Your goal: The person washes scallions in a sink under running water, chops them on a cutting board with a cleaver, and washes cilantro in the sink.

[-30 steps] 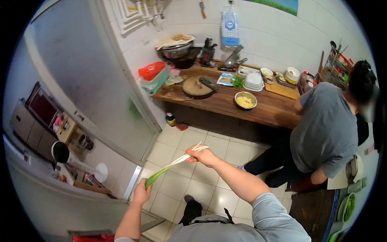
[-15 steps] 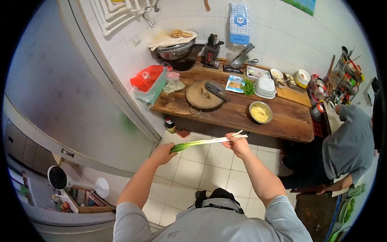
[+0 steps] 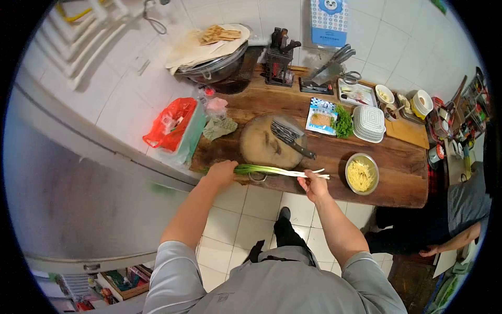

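scallions [image 3: 277,170] have moved nearer the chopping block [image 3: 255,144]

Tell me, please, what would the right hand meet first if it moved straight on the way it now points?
Probably the knife handle at the right edge of the round chopping board. The height of the right hand is unclear, so it might pass above.

Green onions [image 3: 269,169] are held crosswise at the near edge of the desk [image 3: 330,157], the white ends by the right fingers [image 3: 306,182], the green ends, seemingly, by the left fingers [image 3: 227,167]. A dark knife [image 3: 286,132] is laid on a round board [image 3: 255,140]; yellow shreds [image 3: 361,175] are held in a metal bowl [image 3: 373,165].
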Tool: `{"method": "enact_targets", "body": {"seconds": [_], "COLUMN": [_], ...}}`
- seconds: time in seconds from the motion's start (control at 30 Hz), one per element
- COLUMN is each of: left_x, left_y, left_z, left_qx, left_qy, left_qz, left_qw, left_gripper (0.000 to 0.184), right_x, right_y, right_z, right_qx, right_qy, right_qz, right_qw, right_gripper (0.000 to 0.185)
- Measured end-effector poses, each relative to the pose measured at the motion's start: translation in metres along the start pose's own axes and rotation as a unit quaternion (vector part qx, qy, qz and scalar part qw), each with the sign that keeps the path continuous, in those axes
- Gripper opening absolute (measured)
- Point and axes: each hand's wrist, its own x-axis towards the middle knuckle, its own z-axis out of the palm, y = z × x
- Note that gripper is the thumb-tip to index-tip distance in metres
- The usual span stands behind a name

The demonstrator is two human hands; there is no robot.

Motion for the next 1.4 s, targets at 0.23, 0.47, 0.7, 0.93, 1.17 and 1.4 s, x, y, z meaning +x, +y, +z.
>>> {"method": "enact_targets", "body": {"seconds": [0.23,0.47,0.7,0.93,1.17,1.4], "left_x": [0.113,0.182,0.241,0.229,0.253,0.267], "left_y": [-0.03,-0.068,-0.149,-0.165,-0.169,-0.16], "left_z": [-0.023,-0.02,0.02,-0.021,-0.021,-0.06], "left_qx": [-0.033,-0.047,-0.271,-0.049,-0.21,-0.289], "left_qy": [-0.104,-0.223,-0.055,-0.166,-0.055,0.068], "left_qz": [-0.061,-0.039,-0.106,-0.112,-0.131,-0.193], "left_qw": [0.992,0.973,0.955,0.978,0.967,0.935], "left_gripper": [0.039,0.048,0.042,0.058,0.057,0.069], "right_x": [0.075,0.092,0.078,0.051,0.089,0.137], "right_y": [0.003,0.007,0.003,-0.003,-0.031,-0.049], "right_z": [0.022,0.037,0.039,0.06,0.147,0.221], "right_qx": [0.068,0.039,-0.108,-0.234,-0.279,-0.254], "right_qy": [0.098,0.133,0.113,0.058,-0.06,-0.128], "right_qz": [0.044,0.026,0.068,0.196,0.186,0.092], "right_qw": [0.992,0.99,0.985,0.951,0.94,0.954], "right_gripper": [0.022,0.024,0.023,0.025,0.034,0.031]}}
